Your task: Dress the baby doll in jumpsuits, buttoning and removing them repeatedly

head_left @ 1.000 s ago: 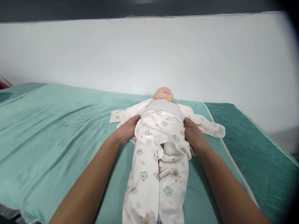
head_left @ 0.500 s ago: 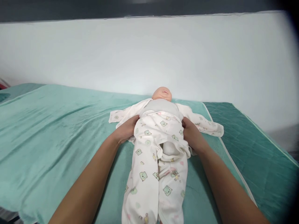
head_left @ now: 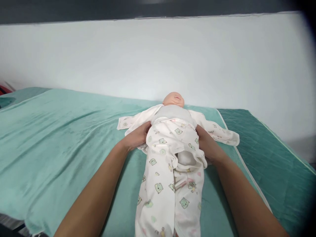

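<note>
A baby doll (head_left: 173, 98) lies on its back, its grey torso (head_left: 174, 112) bare above the waist. White baby pants (head_left: 158, 174) printed with green bears cover its belly and legs; an opening at the crotch shows some grey body. My left hand (head_left: 138, 134) is closed at the left side of the waistband, its fingertips hidden behind the cloth. On the other side, my right hand (head_left: 206, 142) is closed on the waistband, its fingers mostly out of sight. Beneath the doll, a matching baby shirt (head_left: 223, 134) is spread with both sleeves out, apparently off the arms.
A light green blanket (head_left: 61, 138) with soft creases lies under everything. Darker green quilted cloth (head_left: 266, 158) shows at the right. Behind the doll stands a white wall (head_left: 123, 59). Something red (head_left: 5, 90) sits at the far left edge.
The whole view has shifted slightly, placing things a little further right. The doll's legs in the pants have swung slightly right. Both hands stay at the waistband.
</note>
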`<state>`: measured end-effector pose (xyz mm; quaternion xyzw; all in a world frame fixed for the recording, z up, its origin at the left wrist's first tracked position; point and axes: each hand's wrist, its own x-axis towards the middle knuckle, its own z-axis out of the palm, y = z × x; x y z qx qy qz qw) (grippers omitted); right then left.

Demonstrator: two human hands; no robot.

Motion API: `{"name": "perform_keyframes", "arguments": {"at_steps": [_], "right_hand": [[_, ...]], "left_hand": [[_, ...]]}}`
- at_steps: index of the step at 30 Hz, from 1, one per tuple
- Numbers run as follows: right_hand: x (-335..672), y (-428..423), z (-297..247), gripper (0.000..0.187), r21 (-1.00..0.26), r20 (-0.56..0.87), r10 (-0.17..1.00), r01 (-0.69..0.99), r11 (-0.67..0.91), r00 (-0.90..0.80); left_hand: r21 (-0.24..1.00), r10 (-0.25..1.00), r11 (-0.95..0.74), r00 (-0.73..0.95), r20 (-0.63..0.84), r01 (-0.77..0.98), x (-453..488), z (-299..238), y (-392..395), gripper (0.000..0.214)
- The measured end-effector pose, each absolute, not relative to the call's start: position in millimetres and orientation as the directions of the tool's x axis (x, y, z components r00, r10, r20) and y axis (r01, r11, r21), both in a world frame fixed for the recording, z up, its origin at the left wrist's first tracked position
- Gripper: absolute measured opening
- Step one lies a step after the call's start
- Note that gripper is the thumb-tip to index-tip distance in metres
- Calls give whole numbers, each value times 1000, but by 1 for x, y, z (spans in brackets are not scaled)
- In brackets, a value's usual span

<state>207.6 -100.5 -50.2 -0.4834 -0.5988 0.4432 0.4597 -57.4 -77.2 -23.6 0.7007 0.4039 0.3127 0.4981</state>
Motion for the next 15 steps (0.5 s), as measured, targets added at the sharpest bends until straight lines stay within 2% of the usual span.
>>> {"name": "perform_keyframes", "arguments": {"at_steps": [5, 12, 15], "right_hand": [[207, -102, -49, 57, -982, 69, 991, 170, 88, -114], [199, -100, -55, 43, -998, 7, 999, -57, 5, -40], [195, -100, -51, 39, -1000, -9, 1000, -30, -9, 20]], "left_hand": [[937, 916, -207, 391, 86, 281, -55, -27, -82, 38], [955, 930, -196, 352, 109, 224, -48, -31, -82, 33], [978, 947, -93, 319, 29, 188, -47, -35, -79, 28]]}}
